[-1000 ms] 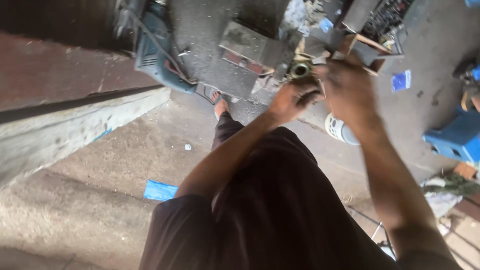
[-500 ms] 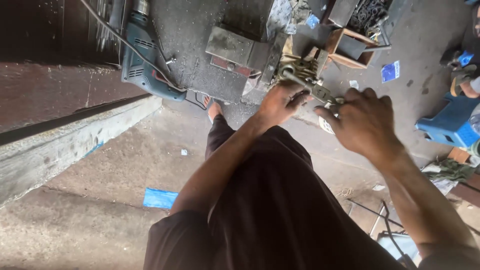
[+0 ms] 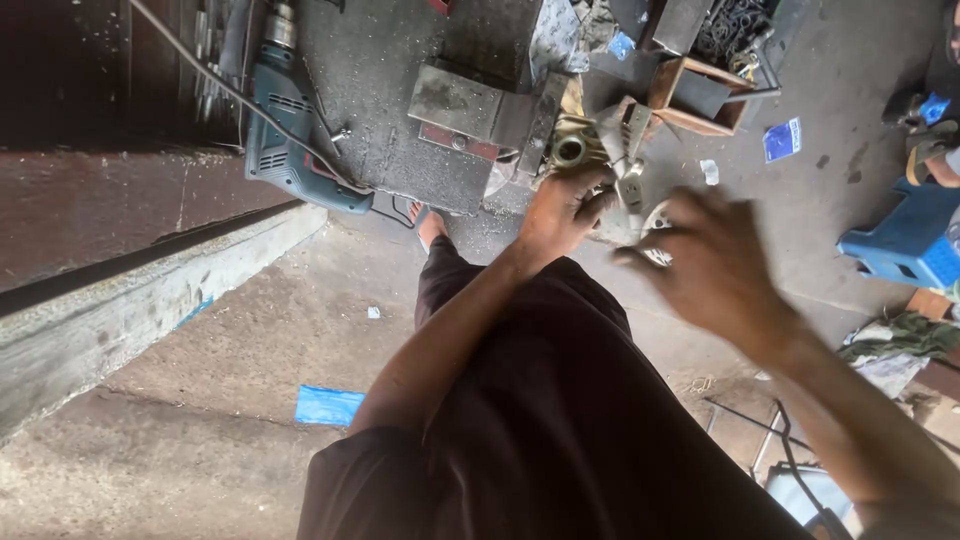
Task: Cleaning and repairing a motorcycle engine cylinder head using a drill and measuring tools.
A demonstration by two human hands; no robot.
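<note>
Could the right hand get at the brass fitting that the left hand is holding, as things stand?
Probably yes. The right hand hovers open just beside the left hand, with nothing between them, and the brass fitting shows above the left fingers, though they cover its lower part.

left hand (image 3: 560, 212) gripping brass fitting (image 3: 569, 150), right hand (image 3: 712, 268) blurred

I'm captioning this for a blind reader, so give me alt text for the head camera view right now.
Seen from above, a person's left hand grips a brass fitting at the edge of a cluttered workbench, while the blurred right hand hovers open beside it. A blue drill lies on the bench, and a blue stool stands on the concrete floor.
</note>
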